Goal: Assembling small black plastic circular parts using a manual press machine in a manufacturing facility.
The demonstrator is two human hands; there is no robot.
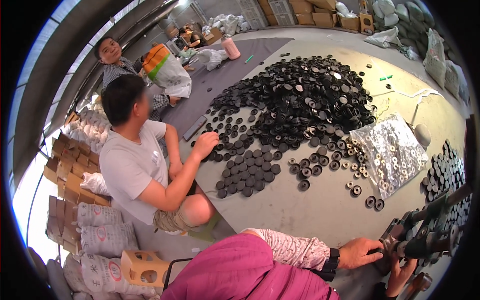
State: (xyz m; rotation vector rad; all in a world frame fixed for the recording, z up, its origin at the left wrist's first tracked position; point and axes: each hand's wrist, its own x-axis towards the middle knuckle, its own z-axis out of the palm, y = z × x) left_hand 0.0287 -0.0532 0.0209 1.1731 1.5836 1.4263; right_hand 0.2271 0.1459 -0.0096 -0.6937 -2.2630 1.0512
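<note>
Fingers of the left hand (356, 253) are bent in at the metal machine (430, 246), down at the lower right corner, thumb and forefinger either side of a dark shape (375, 251); whether they grip it, I cannot tell. Right beside them, the right hand (401, 274) reaches up against the machine from below, fingers raised, and its grip cannot be told either, with metal parts crowding around it. A black wristband (330, 263) sits below the patterned left sleeve (296, 250).

Up the grey table (270, 215), what a pile! Black round caps (310, 95) heap high across the middle, spilling left into a spread, with a tight cluster of flat grey-black discs (250, 171) in front. On the right, a clear bag (392, 155) of small metal rings lies flat, loose rings just beside it, and more dark discs (446, 172) line up behind the machine.

Over on the left, a seated co-worker's hand (206, 144) rests at the caps' edge, while another person stands by a white, orange and green sack (167, 72).
</note>
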